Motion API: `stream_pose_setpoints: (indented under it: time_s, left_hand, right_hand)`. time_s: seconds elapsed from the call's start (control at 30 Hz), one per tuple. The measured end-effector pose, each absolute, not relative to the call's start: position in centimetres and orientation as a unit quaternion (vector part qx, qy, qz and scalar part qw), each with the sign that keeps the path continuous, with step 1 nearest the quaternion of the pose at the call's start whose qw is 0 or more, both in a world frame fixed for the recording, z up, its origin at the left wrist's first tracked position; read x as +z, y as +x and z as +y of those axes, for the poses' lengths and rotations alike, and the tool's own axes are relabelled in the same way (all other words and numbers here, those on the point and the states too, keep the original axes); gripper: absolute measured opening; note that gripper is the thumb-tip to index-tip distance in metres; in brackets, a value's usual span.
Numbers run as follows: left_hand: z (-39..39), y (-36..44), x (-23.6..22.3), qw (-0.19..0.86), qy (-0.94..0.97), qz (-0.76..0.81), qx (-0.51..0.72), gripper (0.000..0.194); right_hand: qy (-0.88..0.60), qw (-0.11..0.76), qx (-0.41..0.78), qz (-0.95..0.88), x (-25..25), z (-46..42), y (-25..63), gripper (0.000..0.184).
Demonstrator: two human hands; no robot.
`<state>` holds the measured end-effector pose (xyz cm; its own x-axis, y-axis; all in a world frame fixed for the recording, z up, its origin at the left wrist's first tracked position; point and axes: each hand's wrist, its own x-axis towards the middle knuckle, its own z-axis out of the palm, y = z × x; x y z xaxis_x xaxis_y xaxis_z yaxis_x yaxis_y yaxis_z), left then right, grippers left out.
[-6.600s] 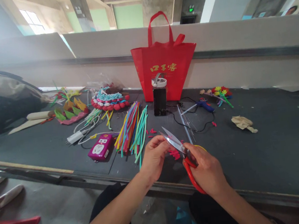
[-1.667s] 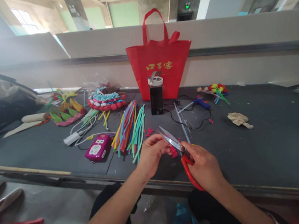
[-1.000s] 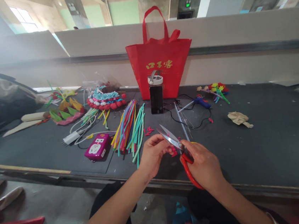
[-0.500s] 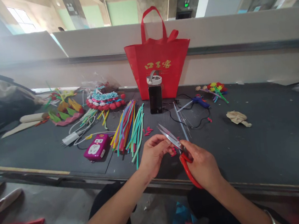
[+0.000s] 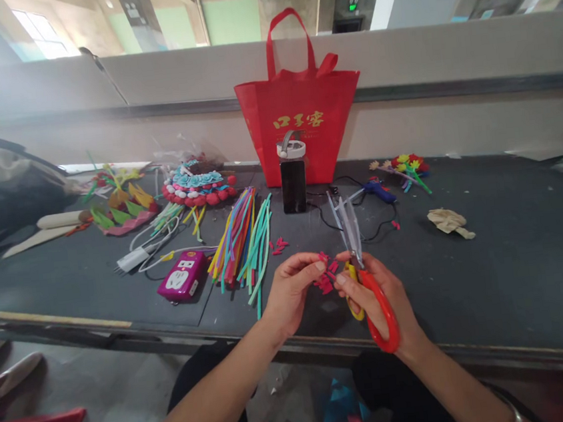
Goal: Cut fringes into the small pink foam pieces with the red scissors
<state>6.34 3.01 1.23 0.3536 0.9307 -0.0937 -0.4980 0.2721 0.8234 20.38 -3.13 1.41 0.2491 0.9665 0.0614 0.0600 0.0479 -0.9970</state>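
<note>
My left hand (image 5: pixel 294 287) is closed, with thumb and forefinger pinching a small pinkish-red piece (image 5: pixel 323 257) at the fingertips. Scissors (image 5: pixel 384 318) with red and yellow handles are held in my right hand (image 5: pixel 393 293); their blades point away from me and are blurred. The right thumb and forefinger reach toward the left fingertips. Under and between the hands, several small red pieces (image 5: pixel 323 286) lie on the dark table. Left of them is a bundle of multicoloured pipe cleaners (image 5: pixel 234 243), with turquoise pipe cleaners (image 5: pixel 260 247) alongside.
A phone (image 5: pixel 294 187) leans on a lidded cup before a red bag (image 5: pixel 300 101). A blue glue gun (image 5: pixel 379 192) with a black cord lies right of it. A purple power socket (image 5: pixel 182 277) and craft flowers (image 5: pixel 198 185) are at left; crumpled paper (image 5: pixel 447 220) is at right.
My right hand has turned the scissors from pointing left across the left fingertips to pointing away from me. Its thumb and forefinger now reach toward the left hand, which has hardly moved.
</note>
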Motion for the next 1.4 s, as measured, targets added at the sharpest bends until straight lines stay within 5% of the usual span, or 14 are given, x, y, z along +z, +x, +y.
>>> stream_pose_setpoints:
  time_s: [0.7, 1.13, 1.4]
  left_hand:
    - [2.4, 6.6, 0.9, 0.716, 0.48, 0.242, 0.446, 0.011]
    - [2.1, 7.2, 0.7, 0.705, 0.444, 0.323, 0.449, 0.017]
    - [2.2, 7.1, 0.3, 0.712, 0.439, 0.301, 0.458, 0.012]
  right_hand:
    - [-0.451, 0.633, 0.533, -0.335, 0.6, -2.6, 20.4, 0.05]
    - [-0.606, 0.577, 0.3, -0.458, 2.3, -2.9, 20.2, 0.043]
    - [-0.582, 0.569, 0.341, -0.47, 1.8, -3.1, 20.5, 0.044]
